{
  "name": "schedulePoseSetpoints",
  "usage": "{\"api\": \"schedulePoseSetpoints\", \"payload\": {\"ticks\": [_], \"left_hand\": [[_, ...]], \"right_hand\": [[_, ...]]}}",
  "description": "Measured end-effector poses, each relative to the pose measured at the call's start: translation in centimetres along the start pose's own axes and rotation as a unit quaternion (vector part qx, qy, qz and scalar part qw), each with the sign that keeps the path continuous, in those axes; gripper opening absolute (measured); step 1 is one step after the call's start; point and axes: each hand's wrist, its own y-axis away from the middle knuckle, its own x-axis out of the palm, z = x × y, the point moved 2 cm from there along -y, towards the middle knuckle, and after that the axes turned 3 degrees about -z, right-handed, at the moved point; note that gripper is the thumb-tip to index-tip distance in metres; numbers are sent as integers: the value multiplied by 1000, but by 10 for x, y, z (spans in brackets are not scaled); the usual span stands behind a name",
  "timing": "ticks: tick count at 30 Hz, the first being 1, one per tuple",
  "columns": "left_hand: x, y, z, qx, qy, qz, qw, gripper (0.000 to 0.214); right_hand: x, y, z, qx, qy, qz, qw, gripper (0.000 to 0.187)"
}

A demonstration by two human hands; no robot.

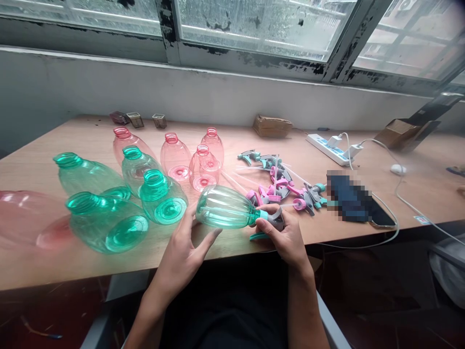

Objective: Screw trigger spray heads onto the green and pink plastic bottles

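Observation:
A green see-through spray bottle (225, 207) lies sideways above the table's front edge, its base to the left. My right hand (286, 237) is closed around its spray head (275, 219), thumb by the pale green collar. A teal trigger (258, 236) points down below that hand. At the base end, my left hand (187, 245) is open, thumb stretched out under the bottle. Its fingers are partly hidden behind the base, so contact is unclear. Several loose spray heads (278, 186), pink, grey and teal, lie beyond with their thin tubes.
Headless green bottles (109, 225) and pink bottles (175, 157) stand at the left. A phone (381, 213), a power strip (327, 149) with white cables and a cardboard box (399, 133) are at the right. A brown packet (272, 126) sits near the wall.

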Motion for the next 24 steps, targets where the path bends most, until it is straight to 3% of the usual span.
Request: {"api": "schedulePoseSetpoints", "payload": {"ticks": [24], "left_hand": [[1, 0, -1, -12, 3, 2, 1000, 59]], "right_hand": [[0, -1, 4, -2, 23, -8, 1000, 34]]}}
